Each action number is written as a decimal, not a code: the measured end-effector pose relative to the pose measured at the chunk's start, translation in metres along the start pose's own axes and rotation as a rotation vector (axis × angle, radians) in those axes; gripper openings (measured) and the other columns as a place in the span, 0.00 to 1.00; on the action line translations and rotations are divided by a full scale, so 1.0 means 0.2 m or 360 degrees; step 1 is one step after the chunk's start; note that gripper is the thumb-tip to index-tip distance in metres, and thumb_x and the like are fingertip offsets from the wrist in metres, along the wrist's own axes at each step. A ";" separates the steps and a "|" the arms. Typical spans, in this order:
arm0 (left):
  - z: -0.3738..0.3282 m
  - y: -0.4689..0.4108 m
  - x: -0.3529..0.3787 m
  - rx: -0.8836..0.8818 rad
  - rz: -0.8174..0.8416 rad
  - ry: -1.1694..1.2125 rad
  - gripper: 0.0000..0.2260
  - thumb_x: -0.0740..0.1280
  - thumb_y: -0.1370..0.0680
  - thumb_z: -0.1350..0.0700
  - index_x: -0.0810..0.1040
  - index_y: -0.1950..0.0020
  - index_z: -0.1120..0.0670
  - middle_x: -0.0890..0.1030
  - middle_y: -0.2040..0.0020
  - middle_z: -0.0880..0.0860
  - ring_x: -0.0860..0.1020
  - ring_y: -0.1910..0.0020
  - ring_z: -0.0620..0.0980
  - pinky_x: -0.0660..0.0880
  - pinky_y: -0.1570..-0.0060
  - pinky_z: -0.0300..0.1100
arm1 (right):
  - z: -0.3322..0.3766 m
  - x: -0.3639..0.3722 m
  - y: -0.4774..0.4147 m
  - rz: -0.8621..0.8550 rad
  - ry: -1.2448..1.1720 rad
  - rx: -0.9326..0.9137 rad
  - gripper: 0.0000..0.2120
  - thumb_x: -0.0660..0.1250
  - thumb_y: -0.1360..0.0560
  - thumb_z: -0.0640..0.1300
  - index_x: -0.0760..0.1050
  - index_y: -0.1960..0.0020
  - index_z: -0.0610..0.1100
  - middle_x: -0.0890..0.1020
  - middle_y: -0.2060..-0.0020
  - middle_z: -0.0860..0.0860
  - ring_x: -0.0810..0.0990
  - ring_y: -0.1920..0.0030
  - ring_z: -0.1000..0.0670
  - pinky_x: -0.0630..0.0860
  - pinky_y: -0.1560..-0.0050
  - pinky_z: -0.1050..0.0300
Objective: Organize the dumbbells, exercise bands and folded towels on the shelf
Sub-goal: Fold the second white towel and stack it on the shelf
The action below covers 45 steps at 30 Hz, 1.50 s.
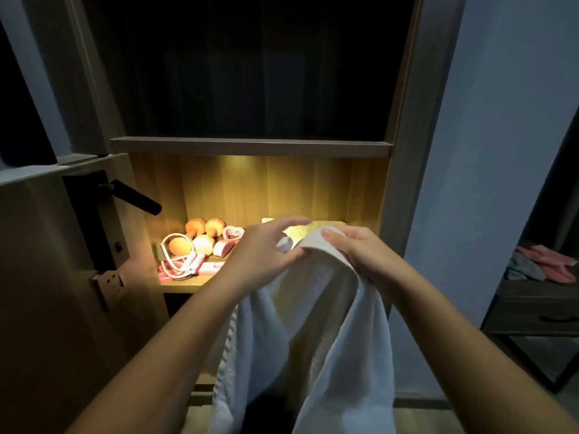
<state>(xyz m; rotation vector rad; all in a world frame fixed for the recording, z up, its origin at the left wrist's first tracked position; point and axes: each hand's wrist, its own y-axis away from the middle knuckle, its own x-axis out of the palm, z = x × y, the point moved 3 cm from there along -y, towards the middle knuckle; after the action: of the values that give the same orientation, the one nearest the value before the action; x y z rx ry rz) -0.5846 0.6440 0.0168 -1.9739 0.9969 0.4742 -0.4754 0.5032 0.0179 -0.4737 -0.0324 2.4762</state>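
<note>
Here, both hands (266, 252) (357, 250) pinch a nubby, drooping white towel (313, 324).

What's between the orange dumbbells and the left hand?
In the head view, a pink heart-shaped piece and a pink blocky piece lie on the lit shelf between the dumbbells and the left hand, which holds the white towel.

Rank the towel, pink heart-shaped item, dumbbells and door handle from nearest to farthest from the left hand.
1. towel, pinched by the left hand
2. pink heart-shaped item, just left
3. dumbbells, farther left
4. door handle, far left
</note>
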 end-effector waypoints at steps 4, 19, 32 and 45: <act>0.00 -0.01 0.02 0.0043 -0.0133 -0.0033 0.09 0.62 0.25 0.44 0.75 0.64 0.43 0.77 0.68 0.44 0.77 0.62 0.49 0.73 0.60 0.49 | 0.01 0.01 0.01 -0.0021 0.0299 -0.0032 0.26 0.61 0.27 0.67 0.76 0.42 0.47 0.81 0.49 0.49 0.81 0.47 0.50 0.78 0.43 0.51; 0.05 -0.02 -0.20 -0.0216 -0.0598 -0.0236 0.18 0.60 0.21 0.49 0.76 0.64 0.61 0.75 0.69 0.58 0.74 0.65 0.58 0.69 0.66 0.52 | -0.14 -0.10 0.05 -0.0373 0.1559 0.0211 0.08 0.58 0.23 0.40 0.68 0.46 0.51 0.77 0.58 0.52 0.75 0.60 0.50 0.72 0.64 0.56; 0.06 0.01 -0.07 -0.0364 -0.0115 -0.0149 0.08 0.72 0.25 0.48 0.81 0.49 0.48 0.81 0.48 0.47 0.77 0.48 0.46 0.73 0.53 0.41 | -0.09 -0.12 0.03 -0.0476 0.1002 -0.0082 0.13 0.56 0.18 0.41 0.72 0.60 0.50 0.77 0.63 0.52 0.74 0.62 0.54 0.66 0.66 0.60; -0.03 0.00 0.04 -0.0181 -0.0415 -0.0234 0.10 0.64 0.21 0.55 0.75 0.62 0.51 0.74 0.69 0.48 0.74 0.66 0.49 0.63 0.69 0.40 | -0.06 -0.17 0.03 -0.0543 0.1683 -0.0108 0.05 0.59 0.20 0.45 0.74 0.49 0.49 0.79 0.59 0.50 0.78 0.59 0.47 0.78 0.58 0.51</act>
<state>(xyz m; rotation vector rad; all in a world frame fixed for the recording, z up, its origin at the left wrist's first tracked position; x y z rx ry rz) -0.5789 0.6351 0.0147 -2.1002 0.6220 0.5297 -0.4499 0.4777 0.0174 -1.5833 0.2103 1.6472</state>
